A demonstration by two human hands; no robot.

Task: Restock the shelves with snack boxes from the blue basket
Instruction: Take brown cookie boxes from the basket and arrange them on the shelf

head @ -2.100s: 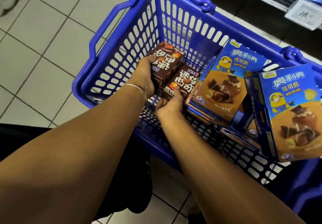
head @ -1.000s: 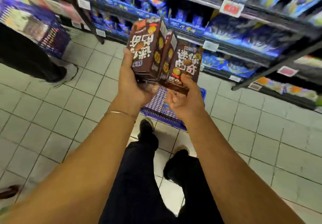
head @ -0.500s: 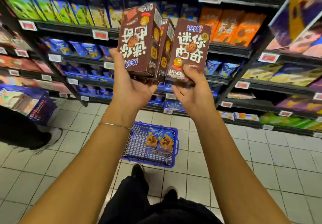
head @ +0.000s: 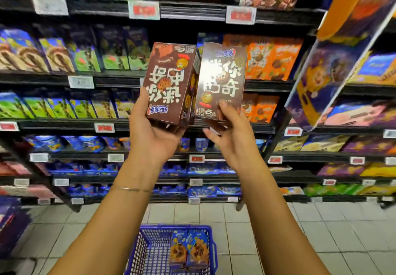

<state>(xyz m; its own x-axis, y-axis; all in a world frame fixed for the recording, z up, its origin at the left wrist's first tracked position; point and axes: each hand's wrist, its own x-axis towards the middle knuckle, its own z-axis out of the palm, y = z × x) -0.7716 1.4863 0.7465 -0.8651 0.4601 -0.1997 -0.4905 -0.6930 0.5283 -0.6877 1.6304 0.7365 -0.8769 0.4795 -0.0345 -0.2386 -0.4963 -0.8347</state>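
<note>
You have pale floor tiles (head: 278, 232) underfoot, and price tags (head: 144, 9), some white and some red, run in rows ahead of you. Green packs (head: 85, 58) stand to your upper left and orange boxes (head: 272, 60) further right. A tilted orange and purple panel (head: 334, 64) slants across the far right.

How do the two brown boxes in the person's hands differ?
The left brown box, gripped by the left hand, has its print upside down; the right brown box, in the right hand, reads upright. The left one also shows a side face; the right one only its front. Same brown design.
</note>
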